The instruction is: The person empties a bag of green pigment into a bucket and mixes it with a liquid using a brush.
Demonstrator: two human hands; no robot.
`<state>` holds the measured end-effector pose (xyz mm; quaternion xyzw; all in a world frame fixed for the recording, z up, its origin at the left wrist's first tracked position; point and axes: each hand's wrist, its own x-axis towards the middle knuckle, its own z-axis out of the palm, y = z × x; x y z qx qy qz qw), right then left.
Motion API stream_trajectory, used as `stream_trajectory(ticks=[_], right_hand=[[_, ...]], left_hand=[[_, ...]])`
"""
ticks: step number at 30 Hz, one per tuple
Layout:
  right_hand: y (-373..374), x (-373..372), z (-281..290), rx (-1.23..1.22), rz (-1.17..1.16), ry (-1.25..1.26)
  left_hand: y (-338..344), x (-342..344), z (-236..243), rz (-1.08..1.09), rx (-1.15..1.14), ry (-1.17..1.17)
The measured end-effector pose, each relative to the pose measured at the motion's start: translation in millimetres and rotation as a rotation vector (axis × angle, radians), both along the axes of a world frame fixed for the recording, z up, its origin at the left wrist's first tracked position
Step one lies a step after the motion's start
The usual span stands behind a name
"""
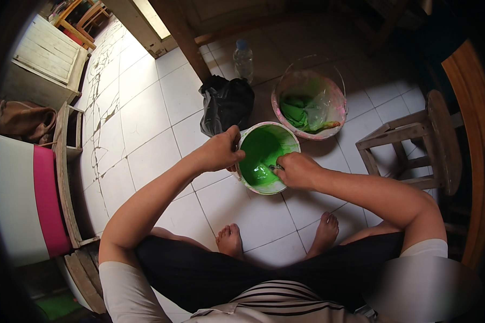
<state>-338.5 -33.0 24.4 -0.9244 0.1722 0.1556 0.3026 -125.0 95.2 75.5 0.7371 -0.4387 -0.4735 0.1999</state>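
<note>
A white pail (254, 161) with bright green liquid in it is held tilted a little at the middle of the view. My left hand (224, 151) grips its left rim, fingers curled over the edge. My right hand (293, 171) is inside the pail's right side, closed on a small paint-smeared tool (275, 167) whose lower end is in the green liquid; I cannot make out its kind. Just behind stands a larger pink-stained bucket (334, 113) with a wire handle, holding green cloth and clear plastic. A black plastic bag (227, 105) lies behind my left hand.
A water bottle (243, 64) stands beyond the bag. A wooden stool (436, 134) is at right, beside curved orange wood (463, 75). At left are wooden cabinets (48, 54), brown cloth (29, 121) and a pink-and-white panel (47, 199). My bare feet rest on the tiled floor (145, 124).
</note>
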Motion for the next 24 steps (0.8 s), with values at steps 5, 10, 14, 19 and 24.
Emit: stream_trajectory(ticks=[5, 10, 14, 19, 24], right_hand=[[7, 4, -11, 0.275, -0.124, -0.097], [9, 14, -17, 0.449, -0.331, -0.167], [1, 22, -16, 0.334, -0.347, -0.328], [-5, 19, -16, 0.135, -0.191, -0.379], [8, 6, -14, 0.181, 0.025, -0.242]], left_hand=[[0, -3, 1, 0.020, -0.019, 0.012], [-1, -5, 2, 0.021, -0.020, 0.025], [0, -3, 0, 0.010, -0.027, 0.004], [1, -3, -5, -0.014, -0.060, -0.018], [-1, -3, -4, -0.003, -0.058, -0.018]])
